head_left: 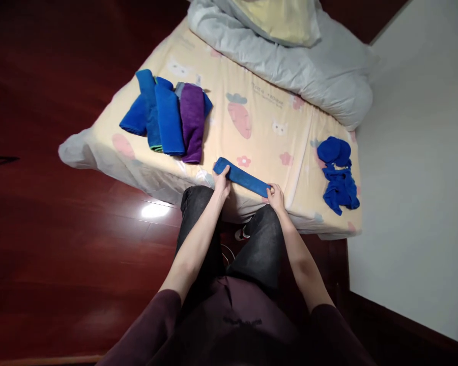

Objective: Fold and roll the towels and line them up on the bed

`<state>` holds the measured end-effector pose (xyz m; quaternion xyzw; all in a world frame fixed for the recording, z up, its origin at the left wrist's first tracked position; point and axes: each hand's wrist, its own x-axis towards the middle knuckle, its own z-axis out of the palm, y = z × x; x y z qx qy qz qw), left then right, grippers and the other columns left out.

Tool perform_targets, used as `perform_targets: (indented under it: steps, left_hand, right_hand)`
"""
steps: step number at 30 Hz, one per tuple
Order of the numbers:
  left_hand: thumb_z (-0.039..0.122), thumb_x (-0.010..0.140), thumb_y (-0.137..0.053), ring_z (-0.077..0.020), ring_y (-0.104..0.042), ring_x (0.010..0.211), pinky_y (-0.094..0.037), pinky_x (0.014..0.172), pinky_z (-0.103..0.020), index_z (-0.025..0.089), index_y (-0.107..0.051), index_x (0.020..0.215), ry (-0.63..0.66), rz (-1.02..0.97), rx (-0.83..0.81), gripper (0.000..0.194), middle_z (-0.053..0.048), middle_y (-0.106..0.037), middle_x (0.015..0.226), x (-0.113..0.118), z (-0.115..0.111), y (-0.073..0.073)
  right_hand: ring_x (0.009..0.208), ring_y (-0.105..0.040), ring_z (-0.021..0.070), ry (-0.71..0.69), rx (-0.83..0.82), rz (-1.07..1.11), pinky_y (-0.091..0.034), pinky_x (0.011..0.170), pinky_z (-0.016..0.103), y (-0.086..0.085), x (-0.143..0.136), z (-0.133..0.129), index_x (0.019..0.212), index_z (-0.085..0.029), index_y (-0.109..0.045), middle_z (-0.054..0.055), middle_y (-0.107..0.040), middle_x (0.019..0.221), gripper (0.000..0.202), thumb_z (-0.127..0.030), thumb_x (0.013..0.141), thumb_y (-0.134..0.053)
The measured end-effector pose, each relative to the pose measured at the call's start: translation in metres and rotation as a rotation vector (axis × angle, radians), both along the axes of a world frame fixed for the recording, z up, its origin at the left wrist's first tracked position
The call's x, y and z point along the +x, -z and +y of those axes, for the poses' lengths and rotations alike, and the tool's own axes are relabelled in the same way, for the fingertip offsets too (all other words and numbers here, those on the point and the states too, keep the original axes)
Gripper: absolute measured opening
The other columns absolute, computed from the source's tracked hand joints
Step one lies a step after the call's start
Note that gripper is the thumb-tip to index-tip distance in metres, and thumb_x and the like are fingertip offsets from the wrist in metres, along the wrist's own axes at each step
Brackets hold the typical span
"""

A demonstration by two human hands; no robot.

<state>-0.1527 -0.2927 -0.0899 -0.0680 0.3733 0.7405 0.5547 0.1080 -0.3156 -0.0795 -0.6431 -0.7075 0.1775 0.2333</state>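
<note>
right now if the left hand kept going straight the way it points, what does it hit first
The left hand already touches the folded blue cloth. Past that, it would probably reach the purple towel in the pile, though depth is unclear.

Single head-worn view, looking steeply down and forward from above the person's own arms. Left hand [222,184] and right hand [276,197] sit near centre frame; the bed [259,147] lies just beyond them, moderately distant.
</note>
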Motion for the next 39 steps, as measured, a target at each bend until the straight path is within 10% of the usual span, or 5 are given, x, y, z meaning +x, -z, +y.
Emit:
perform_targets:
  steps: [6,12,20,29,39]
  left_hand:
    - [0.023,0.078,-0.088,-0.0214,-0.061,0.135,-0.046,0.117,-0.037,0.022,-0.064,0.129,0.046,0.187,0.082,0.056,-0.008,-0.07,0.136,-0.004,0.005,-0.028]
    - [0.037,0.07,-0.092,-0.0271,-0.069,0.121,-0.051,0.113,-0.044,0.017,-0.072,0.114,0.258,0.462,0.376,0.053,-0.01,-0.076,0.118,-0.015,0.01,-0.101]
    - [0.021,0.069,-0.087,-0.0303,-0.069,0.116,-0.052,0.112,-0.048,0.012,-0.072,0.106,0.48,0.974,0.633,0.041,-0.009,-0.075,0.107,-0.061,0.054,-0.182]
    - [0.026,0.079,-0.078,-0.0372,-0.062,0.13,-0.051,0.109,-0.062,0.016,-0.066,0.116,0.386,1.072,0.495,0.041,-0.006,-0.065,0.116,-0.137,0.093,-0.154]
    - [0.027,0.064,-0.092,-0.0384,-0.062,0.125,-0.05,0.112,-0.06,0.014,-0.067,0.112,0.382,1.202,0.428,0.055,-0.007,-0.068,0.111,-0.147,0.076,-0.115]
  right_hand:
    - [0.138,-0.052,0.0336,-0.051,0.061,-0.075,-0.041,0.121,0.057,-0.017,-0.01,-0.004,0.125,-0.018,-0.067,0.018,-0.061,0.145,0.051,-0.021,0.075,-0.065]
    - [0.15,-0.045,0.036,-0.184,-0.037,0.165,-0.038,0.125,0.058,-0.053,-0.069,0.024,0.152,-0.019,-0.046,0.019,-0.048,0.161,0.101,-0.038,0.062,-0.088]
    - [0.102,-0.074,0.0317,-0.104,-0.189,0.492,-0.064,0.091,0.047,-0.091,-0.182,0.086,0.104,-0.017,-0.066,0.01,-0.078,0.105,0.056,-0.044,0.062,-0.092]
    - [0.107,-0.07,0.0283,-0.166,-0.183,0.442,-0.062,0.102,0.043,-0.079,-0.253,0.105,0.117,-0.016,-0.06,0.007,-0.077,0.101,0.069,-0.052,0.069,-0.094]
    - [0.105,-0.073,0.0327,-0.207,-0.131,0.492,-0.061,0.097,0.05,-0.05,-0.255,0.106,0.112,-0.016,-0.065,0.008,-0.075,0.099,0.061,-0.05,0.067,-0.09]
